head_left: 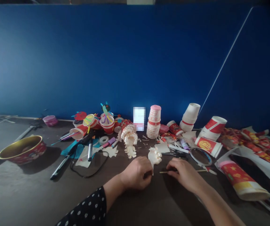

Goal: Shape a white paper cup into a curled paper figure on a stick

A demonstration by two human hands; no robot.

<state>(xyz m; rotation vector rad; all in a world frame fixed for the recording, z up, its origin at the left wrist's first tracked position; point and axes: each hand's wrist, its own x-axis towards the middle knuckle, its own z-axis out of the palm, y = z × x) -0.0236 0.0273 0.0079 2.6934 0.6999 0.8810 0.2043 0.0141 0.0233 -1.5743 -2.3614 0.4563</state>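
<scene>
A black sleeve with white dots (85, 207) covers the left forearm. The left hand (136, 172), curled nearly closed, seems to pinch the narrow lower end of a curled cream paper cut-out (155, 157), though the fingers hide the exact grip. The right hand (180, 174) closes on a thin wooden stick (163, 172), held low over the dark counter (19, 194). The paper looks very light and easily crushed, so its narrow lower end seems the safer hold; the stick looks stiff but slender.

Just beyond lie a red paper cup (241, 183) on its side, a black marker pen (59, 166) and a second curled cream paper cut-out (129, 138). Farther off stand a stack of white paper cups (154, 124) and a gold-lined red tin bowl (22, 150), before a deep blue wall (102, 56).
</scene>
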